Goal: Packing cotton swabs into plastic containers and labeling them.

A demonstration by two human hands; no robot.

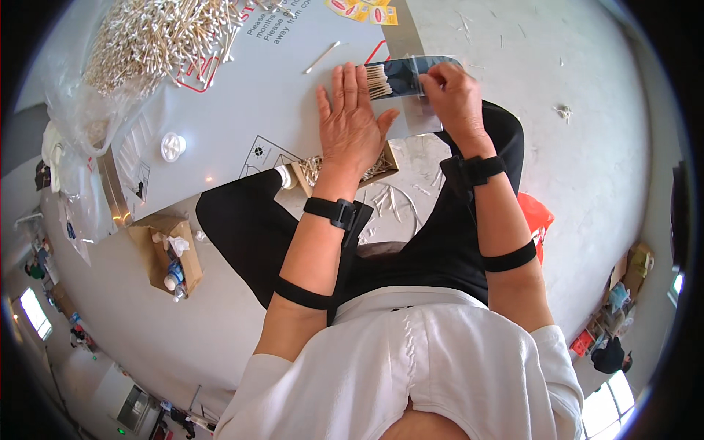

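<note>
My left hand (pixel 348 125) lies flat on the grey tabletop, fingers stretched out and thumb spread. Beside its fingers is a clear plastic packet (pixel 402 76) with a dark section, and a row of cotton swabs (pixel 378 81) shows inside its left end. At the packet's right end my right hand (pixel 455 95) pinches the plastic between thumb and fingers. A single cotton swab (pixel 323 57) rests on the table just beyond my left hand. Part of the packet is hidden by my hands.
A large heap of cotton swabs (pixel 158 44) covers the table's far left, beside a clear plastic bag (pixel 81 132). Yellow labels (pixel 383 15) lie at the far edge. A small white round piece (pixel 173 147) sits left. Below the table edge stand a swab box (pixel 381 167) and a cardboard box (pixel 192 265).
</note>
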